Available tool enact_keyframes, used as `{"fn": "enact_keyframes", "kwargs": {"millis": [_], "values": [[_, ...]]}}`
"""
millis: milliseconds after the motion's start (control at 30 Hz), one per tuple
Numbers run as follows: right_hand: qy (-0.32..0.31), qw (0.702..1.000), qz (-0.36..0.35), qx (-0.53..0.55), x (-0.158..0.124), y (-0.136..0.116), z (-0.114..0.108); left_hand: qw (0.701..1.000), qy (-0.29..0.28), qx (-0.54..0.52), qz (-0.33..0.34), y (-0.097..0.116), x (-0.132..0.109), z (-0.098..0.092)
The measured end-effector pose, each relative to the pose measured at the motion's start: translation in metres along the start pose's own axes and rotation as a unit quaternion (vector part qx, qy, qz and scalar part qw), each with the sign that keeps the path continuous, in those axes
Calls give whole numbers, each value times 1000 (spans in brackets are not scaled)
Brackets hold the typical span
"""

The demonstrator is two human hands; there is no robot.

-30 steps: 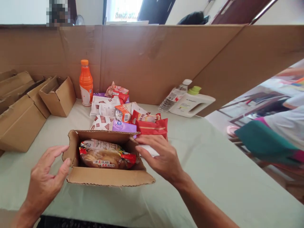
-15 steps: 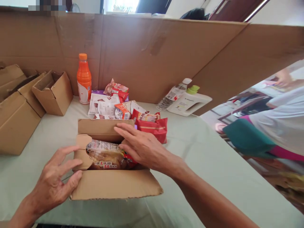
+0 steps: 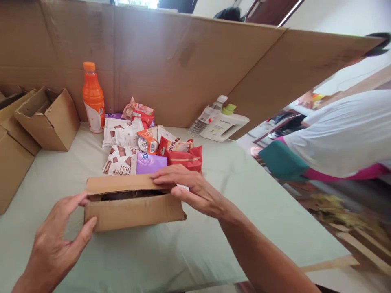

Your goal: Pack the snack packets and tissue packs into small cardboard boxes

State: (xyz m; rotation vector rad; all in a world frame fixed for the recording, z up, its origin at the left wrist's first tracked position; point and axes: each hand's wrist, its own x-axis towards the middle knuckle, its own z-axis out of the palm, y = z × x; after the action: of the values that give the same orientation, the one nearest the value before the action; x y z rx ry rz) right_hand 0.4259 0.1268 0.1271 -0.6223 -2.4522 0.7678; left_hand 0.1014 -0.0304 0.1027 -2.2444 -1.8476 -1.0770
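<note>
A cardboard box (image 3: 137, 213) sits on the table, its two long flaps leaning inward over a narrow dark gap. What lies inside is mostly hidden. My left hand (image 3: 58, 240) grips the box's left end, thumb on the front flap and forefinger at the back corner. Over the right end is my right hand (image 3: 195, 191), fingers across the back flap and thumb toward the front one. Something small and white shows by that thumb; I cannot make it out. Just behind the box lie a purple packet (image 3: 151, 163) and a brown-and-white pouch (image 3: 120, 160).
More snack packets, including a red bag (image 3: 185, 156), lie behind. An orange drink bottle (image 3: 93, 99), a clear bottle (image 3: 206, 118) and a white jug (image 3: 224, 125) stand by the cardboard wall (image 3: 183, 65). Other boxes (image 3: 50, 122) are at left; a person (image 3: 336, 134) at right.
The box's flaps have folded inward and cover the brown food packet that showed inside. Both hands have stayed at the box's ends. The view has shifted to the right.
</note>
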Motion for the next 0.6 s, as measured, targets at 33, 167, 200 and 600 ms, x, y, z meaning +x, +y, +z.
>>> {"fn": "enact_keyframes", "kwargs": {"millis": [33,167,200,600], "values": [[-11,1000,-8,9,-6,0,2,1000,18,8,-11,4,3,6],[-35,999,9,-33,-30,3,21,1000,-28,0,-9,3,9,17],[-29,998,9,-48,-35,5,27,998,-54,-11,5,-1,9,16],[-31,999,-1,-44,-36,35,45,985,-155,-23,71,-34,-7,-9]]}}
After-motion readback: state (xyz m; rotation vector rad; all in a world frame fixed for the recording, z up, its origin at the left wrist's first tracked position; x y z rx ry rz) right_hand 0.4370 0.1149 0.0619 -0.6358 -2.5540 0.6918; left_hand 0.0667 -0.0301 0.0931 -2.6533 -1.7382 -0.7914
